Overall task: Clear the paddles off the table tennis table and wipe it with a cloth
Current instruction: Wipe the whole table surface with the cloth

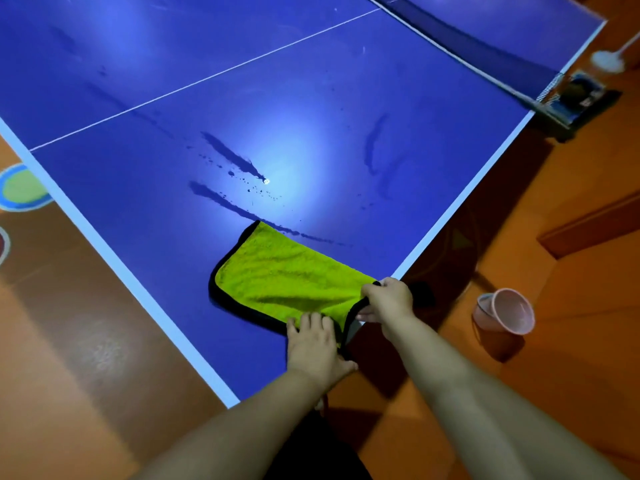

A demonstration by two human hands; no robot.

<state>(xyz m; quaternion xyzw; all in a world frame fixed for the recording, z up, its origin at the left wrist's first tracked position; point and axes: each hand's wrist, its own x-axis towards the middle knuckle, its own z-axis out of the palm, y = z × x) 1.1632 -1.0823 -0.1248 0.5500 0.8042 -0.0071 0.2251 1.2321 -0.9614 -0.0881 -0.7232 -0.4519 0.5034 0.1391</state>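
The right hand (388, 301) pinches the black hem of the green microfibre cloth (277, 275), fingers curled round it, where the cloth reaches the side rim of the table. The left hand (313, 344), just beside it and nearer the body, lies with straight fingers pressing the cloth's near corner onto the table tennis table (138, 81). The rest of the cloth lies spread ahead and to the left of both hands, on the blue top close to the table's corner.

No paddle shows on the part of the table in view, so the clearing looks done and wiping is the step in hand. To do it well, the overhanging hem should probably be drawn back onto the top, so that the whole cloth lies flat under one palm. Then push it forward, away from the hands, in long overlapping passes.

The first pass belongs straight ahead. The wet streaks (230, 155) and scattered droplets lie just beyond the cloth's far edge, one of them touching it. A fainter smear (372, 143) lies ahead and right of the right hand. Even pressure should keep the water from simply being dragged into new lines.

The net (485, 53) stands far ahead to the right. A pink bucket (505, 311) sits on the floor to the right of the right hand, handy for wringing.
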